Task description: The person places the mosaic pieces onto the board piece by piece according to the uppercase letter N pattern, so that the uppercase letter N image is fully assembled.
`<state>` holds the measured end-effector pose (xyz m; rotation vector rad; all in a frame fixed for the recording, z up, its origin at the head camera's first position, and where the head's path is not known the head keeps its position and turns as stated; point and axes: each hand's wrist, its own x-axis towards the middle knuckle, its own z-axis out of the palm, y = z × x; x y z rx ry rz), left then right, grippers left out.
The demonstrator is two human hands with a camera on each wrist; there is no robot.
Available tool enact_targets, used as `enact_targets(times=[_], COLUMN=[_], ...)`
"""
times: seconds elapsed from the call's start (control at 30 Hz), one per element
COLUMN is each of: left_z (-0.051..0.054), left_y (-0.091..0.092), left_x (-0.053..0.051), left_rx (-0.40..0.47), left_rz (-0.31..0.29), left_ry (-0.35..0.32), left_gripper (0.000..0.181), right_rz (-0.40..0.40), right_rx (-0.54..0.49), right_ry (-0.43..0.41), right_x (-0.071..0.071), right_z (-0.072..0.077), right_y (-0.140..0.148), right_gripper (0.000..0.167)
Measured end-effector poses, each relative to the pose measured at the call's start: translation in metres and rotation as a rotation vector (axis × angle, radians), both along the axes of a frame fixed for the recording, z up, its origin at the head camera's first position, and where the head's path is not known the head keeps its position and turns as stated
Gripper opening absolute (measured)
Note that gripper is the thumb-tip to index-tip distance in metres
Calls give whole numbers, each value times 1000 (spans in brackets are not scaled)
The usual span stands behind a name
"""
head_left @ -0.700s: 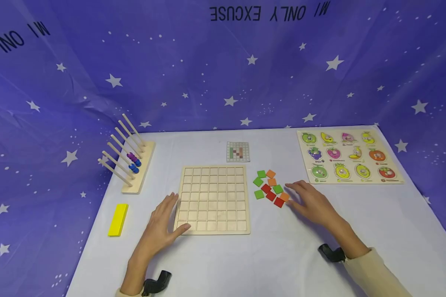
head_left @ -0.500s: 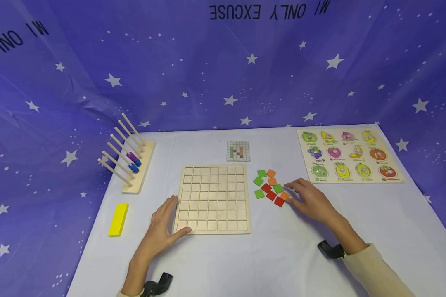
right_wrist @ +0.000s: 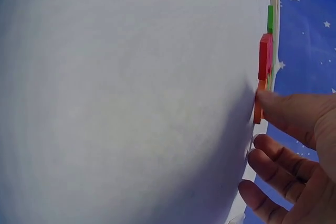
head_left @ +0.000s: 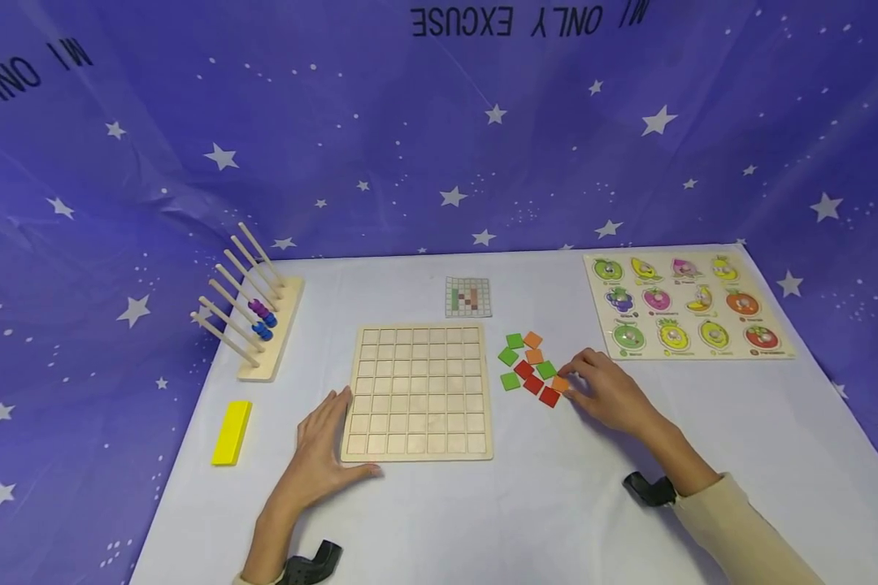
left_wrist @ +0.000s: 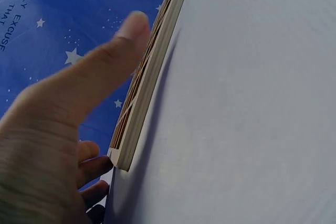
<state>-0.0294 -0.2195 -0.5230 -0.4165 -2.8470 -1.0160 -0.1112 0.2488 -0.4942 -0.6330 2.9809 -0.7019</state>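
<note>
A wooden grid board (head_left: 417,394) lies on the table, its squares bare. My left hand (head_left: 322,455) is spread at its near left corner, fingers along the left edge and thumb just off the near edge; in the left wrist view that thumb (left_wrist: 113,59) is raised beside the board's side (left_wrist: 152,87). My right hand (head_left: 610,394) pinches an orange tile (head_left: 560,384) by its edges, still on the table. In the right wrist view the thumb (right_wrist: 289,109) touches this tile (right_wrist: 258,109). Beside it lie red tiles (head_left: 533,384), green tiles (head_left: 510,381) and more orange tiles (head_left: 534,357).
Behind the board lies a small pattern card (head_left: 467,297) with coloured squares. A wooden peg stand (head_left: 285,317) with a few beads stands at left, near a yellow block (head_left: 232,433). A fruit puzzle board (head_left: 691,305) lies at the back right.
My right thumb and index finger have closed in on the orange tile. My left thumb has slid off the board's near edge toward me.
</note>
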Motion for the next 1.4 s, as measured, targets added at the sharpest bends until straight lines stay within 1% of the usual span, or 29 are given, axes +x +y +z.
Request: enact_targets(times=[0.1,0.27,0.57,0.73,0.9,1.13,1.23,1.4], left_z=[0,0,-4,-4,-5,-6,-6,-5], left_y=[1,3,3,3,3,3,3,4], left_x=[0,0,0,-1,-1,-1,0,-1], left_rx=[-6,-6,2,8,9,3,4,1], left_rz=[4,15,33,34,35,39,40,36], left_ry=[-11,-23,30,56,59,52,53,61], left_gripper=[130,129,124,122,121,121,121,119], right_rz=[4,6,23,32,38,46,38,8], right_rx=[8,4,-11,4,11,-15,-24,-34], right_ry=[11,10,17,12,13,42,30,-21], right_x=[0,-2,-4,-4,-4,-5,-5,-6], right_z=[-1,-3,-4,-4,-5,-6,-5,0], right_y=[0,1,-1,-1,-1,-1,0,0], right_gripper=[26,28,25,25,25,25,26,26])
